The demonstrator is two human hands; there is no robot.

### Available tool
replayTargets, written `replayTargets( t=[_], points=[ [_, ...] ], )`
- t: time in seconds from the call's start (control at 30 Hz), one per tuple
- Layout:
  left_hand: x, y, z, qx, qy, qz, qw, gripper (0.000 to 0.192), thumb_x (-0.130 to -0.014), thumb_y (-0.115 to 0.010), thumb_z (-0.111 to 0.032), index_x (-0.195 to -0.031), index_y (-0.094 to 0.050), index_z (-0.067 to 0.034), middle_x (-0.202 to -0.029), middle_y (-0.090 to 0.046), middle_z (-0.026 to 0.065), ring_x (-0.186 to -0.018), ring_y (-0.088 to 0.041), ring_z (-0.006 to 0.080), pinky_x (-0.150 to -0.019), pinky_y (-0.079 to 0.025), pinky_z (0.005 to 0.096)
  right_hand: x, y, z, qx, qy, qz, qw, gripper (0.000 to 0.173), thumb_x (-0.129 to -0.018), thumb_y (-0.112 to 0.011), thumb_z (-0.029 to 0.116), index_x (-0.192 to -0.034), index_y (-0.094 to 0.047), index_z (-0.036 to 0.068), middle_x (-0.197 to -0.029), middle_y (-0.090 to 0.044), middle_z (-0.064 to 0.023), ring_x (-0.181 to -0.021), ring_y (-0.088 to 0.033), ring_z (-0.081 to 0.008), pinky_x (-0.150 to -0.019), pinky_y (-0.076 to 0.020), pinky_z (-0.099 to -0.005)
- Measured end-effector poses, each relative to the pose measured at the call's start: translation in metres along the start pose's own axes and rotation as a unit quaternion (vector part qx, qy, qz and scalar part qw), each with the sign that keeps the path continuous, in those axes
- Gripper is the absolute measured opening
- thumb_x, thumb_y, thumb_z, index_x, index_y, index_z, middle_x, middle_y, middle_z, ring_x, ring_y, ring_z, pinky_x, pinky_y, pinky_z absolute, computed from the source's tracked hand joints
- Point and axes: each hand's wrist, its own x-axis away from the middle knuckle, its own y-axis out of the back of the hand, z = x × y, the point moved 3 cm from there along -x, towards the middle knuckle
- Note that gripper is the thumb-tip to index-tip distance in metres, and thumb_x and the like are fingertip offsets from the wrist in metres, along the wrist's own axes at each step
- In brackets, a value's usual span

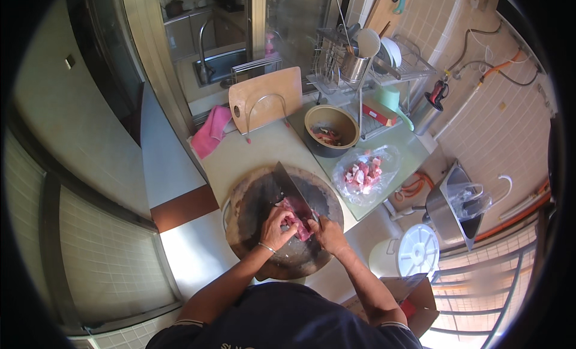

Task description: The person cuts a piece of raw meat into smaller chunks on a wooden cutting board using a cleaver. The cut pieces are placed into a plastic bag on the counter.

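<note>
A piece of raw red meat (pixel 303 233) lies on a round wooden chopping block (pixel 245 241), whose middle is dark and wet-looking. My left hand (pixel 276 229) grips the meat from its left side, fingers curled over it; a bracelet circles the wrist. In my right hand (pixel 330 235) is the handle of a cleaver (pixel 291 187). The broad blade runs up and to the left along the right side of the meat. Whether its edge touches the meat, I cannot tell. Small bits of meat and fat are scattered on the block.
Right of the block, cut meat chunks (pixel 362 172) sit in a clear plastic bag (pixel 389 162). Behind are a pot (pixel 310 144) holding meat pieces, a cutting board (pixel 265 94) in a stand, a pink cloth (pixel 210 132) and a dish rack (pixel 330 83). A lidded bucket (pixel 382 259) stands lower right.
</note>
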Motion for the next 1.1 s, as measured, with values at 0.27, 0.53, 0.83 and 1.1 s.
replayTargets(
  t=[0.27, 0.53, 0.83, 1.1],
  points=[
    [0.002, 0.000, 0.003, -0.004, 0.000, -0.007, 1.000, 0.024, -0.077, -0.075, -0.013, -0.095, -0.060, -0.008, -0.102, -0.057, 0.0087, -0.085, -0.063, 0.0198, -0.071, -0.054, 0.0280, 0.002, 0.024, 0.058, -0.002, 0.050, -0.076, 0.996, 0.041, -0.098, -0.052, 0.039, -0.096, -0.055, -0.002, -0.077, -0.063, -0.0295, -0.077, -0.062, -0.0496, -0.067, -0.0484, -0.0545],
    [0.001, -0.002, 0.002, 0.020, -0.008, -0.016, 1.000, 0.025, -0.076, -0.076, -0.013, -0.095, -0.060, -0.008, -0.101, -0.057, 0.0088, -0.084, -0.062, 0.0215, -0.071, -0.054, 0.0296, -0.020, -0.017, 0.002, 0.041, -0.010, -0.001, 0.999, 0.050, -0.096, -0.052, 0.047, -0.103, -0.061, -0.002, -0.086, -0.067, -0.0295, -0.085, -0.066, -0.0462, -0.075, -0.0519, -0.0532],
    [0.005, -0.001, 0.005, 0.004, -0.013, -0.016, 1.000, 0.027, -0.077, -0.076, -0.012, -0.097, -0.059, -0.007, -0.098, -0.055, 0.0084, -0.082, -0.061, 0.0212, -0.071, -0.054, 0.0299, -0.008, -0.007, 0.000, -0.111, -0.077, -0.005, 0.991, 0.041, -0.098, -0.055, 0.037, -0.092, -0.056, -0.004, -0.070, -0.063, -0.0287, -0.072, -0.061, -0.0508, -0.063, -0.0485, -0.0549],
    [0.004, 0.000, 0.004, -0.006, -0.003, -0.016, 1.000, 0.026, -0.077, -0.076, -0.012, -0.097, -0.060, -0.007, -0.098, -0.055, 0.0081, -0.078, -0.059, 0.0204, -0.068, -0.052, 0.0300, 0.059, 0.029, 0.016, 0.013, 0.032, -0.085, 0.996, 0.039, -0.097, -0.056, 0.037, -0.091, -0.050, -0.002, -0.074, -0.061, -0.0309, -0.073, -0.060, -0.0521, -0.063, -0.0472, -0.0569]
  ],
)
